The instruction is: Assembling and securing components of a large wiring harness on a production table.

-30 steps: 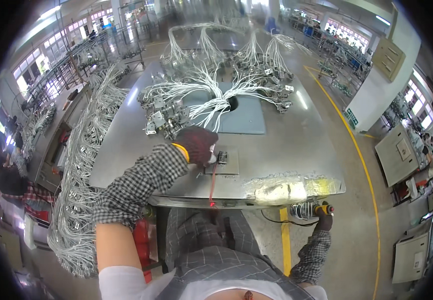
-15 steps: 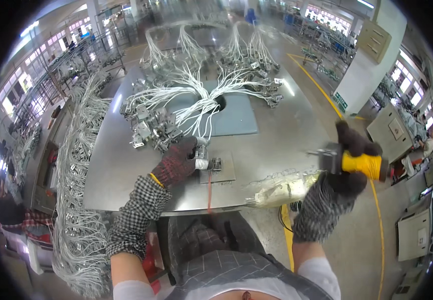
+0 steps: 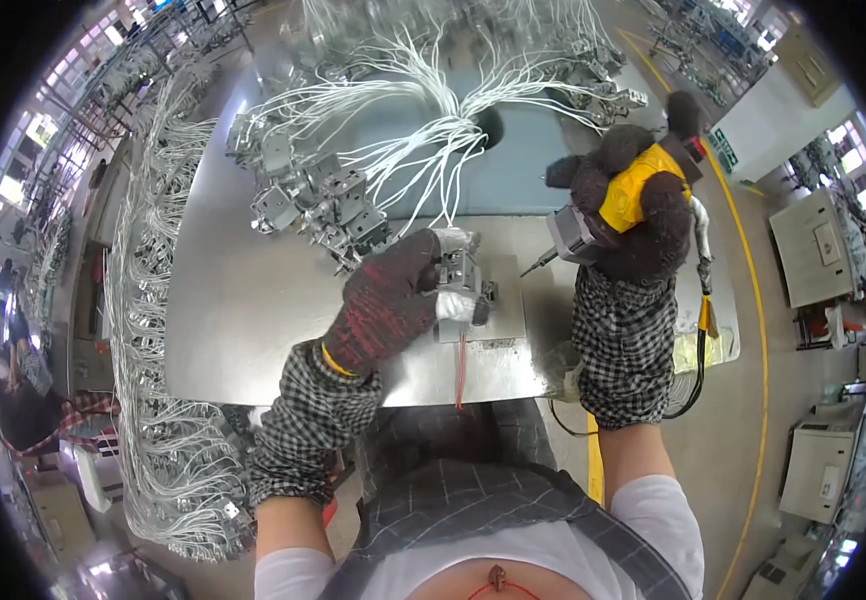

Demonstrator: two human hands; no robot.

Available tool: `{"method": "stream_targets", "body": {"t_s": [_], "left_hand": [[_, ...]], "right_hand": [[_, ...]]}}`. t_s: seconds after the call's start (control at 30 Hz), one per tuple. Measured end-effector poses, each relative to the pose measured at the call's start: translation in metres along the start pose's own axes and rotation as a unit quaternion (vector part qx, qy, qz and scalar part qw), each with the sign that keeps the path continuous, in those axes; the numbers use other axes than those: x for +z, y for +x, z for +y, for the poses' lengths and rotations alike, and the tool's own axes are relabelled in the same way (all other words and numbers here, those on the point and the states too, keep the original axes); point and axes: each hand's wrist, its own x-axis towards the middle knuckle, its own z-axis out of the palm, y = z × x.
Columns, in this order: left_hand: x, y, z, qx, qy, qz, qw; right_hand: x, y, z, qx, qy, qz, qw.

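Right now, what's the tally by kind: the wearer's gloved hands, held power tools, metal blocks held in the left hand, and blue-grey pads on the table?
Gloved hands: 2 (left hand, right hand)
Held power tool: 1
Held metal block: 1
Blue-grey pad: 1
Total: 5

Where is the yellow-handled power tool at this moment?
In the head view, the yellow-handled power tool is right of the middle, in the right hand, pointing left and down toward the small plate beside the left hand.
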Motion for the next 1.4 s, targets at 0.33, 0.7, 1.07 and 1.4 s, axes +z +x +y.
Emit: {"method": "stream_targets", "body": {"t_s": [0.33, 0.7, 1.07, 1.4], "left_hand": [[0.023, 0.013, 0.002, 0.008, 0.037, 0.015, 0.999], [0.019, 0.011, 0.015, 0.096, 0.235, 0.022, 0.967], [0.017, 0.005, 0.029, -0.001, 0.173, 0.002, 0.985], [0.030, 0.009, 0.018, 0.092, 0.278, 0.040, 0.955]], "right_hand": [[0.002, -0.044, -0.031, -0.046, -0.170, 0.101, 0.979], [0.062, -0.073, -0.245, 0.105, -0.241, 0.013, 0.965], [0.010, -0.003, -0.030, -0.100, -0.189, -0.004, 0.977], [0.050, -0.020, -0.003, -0.085, -0.065, 0.022, 0.994]]}}
